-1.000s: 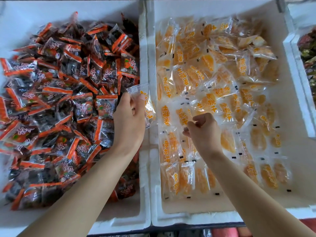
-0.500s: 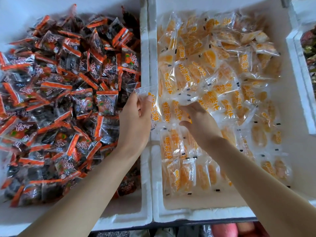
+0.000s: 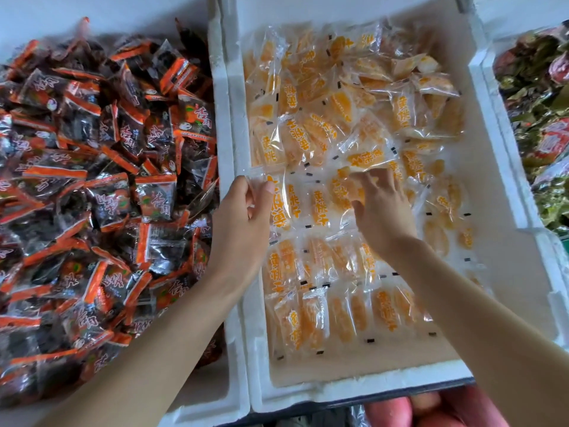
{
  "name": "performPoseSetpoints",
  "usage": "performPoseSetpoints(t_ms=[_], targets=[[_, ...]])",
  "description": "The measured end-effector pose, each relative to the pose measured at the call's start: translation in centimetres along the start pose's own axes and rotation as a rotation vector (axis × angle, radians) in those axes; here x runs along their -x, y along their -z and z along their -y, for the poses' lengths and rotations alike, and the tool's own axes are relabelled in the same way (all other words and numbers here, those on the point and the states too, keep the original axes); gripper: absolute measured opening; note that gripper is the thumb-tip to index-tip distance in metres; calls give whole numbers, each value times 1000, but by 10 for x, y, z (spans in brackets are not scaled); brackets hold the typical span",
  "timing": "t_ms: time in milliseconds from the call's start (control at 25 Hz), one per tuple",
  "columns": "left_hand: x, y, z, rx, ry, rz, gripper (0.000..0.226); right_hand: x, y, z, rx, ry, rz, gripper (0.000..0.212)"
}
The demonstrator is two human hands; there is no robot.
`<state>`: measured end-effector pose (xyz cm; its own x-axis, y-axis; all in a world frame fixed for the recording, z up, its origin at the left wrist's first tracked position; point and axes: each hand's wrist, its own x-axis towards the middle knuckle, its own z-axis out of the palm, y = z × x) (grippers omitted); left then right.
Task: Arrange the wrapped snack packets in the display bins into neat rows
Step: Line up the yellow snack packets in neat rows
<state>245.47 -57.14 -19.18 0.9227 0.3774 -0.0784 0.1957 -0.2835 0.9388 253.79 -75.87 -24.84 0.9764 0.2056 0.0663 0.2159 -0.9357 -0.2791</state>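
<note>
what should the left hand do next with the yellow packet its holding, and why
Probably lay the packet pinched in the left hand flat at the left end of the middle row, against the bin wall. The two nearer rows lie neat, and the right hand is further along that row.

The left bin [image 3: 197, 405] holds heaped apricot packets [image 3: 92, 180]. In the middle bin [image 3: 354, 392], dried-peach packets [image 3: 338, 318] lie in rows near, heaped far. The right bin [image 3: 505, 124] adjoins it.
</note>
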Motion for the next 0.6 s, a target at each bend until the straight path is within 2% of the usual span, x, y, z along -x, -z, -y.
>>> performPoseSetpoints(t_ms=[80, 200, 320, 440, 520, 600], targets=[[1, -9, -2, -9, 13, 15, 23, -6, -2, -12, -46, -7, 54, 39], [2, -24, -3, -21, 53, 77, 24, -13, -6, -12, -136, -22, 34, 44], [3, -39, -6, -31, 98, 109, 29, -13, 3, -8, -347, -122, -46, 51], [7, -52, -6, 73, 176, 203, 29, 7, 28, -13, -525, -174, -124, 50], [13, -60, 1, 53, 203, 314, 21, 32, 44, -23, -544, -182, -38, 48], [24, -70, 8, -92, 170, 423, 21, 59, 52, -36, -502, -174, 138, 44]])
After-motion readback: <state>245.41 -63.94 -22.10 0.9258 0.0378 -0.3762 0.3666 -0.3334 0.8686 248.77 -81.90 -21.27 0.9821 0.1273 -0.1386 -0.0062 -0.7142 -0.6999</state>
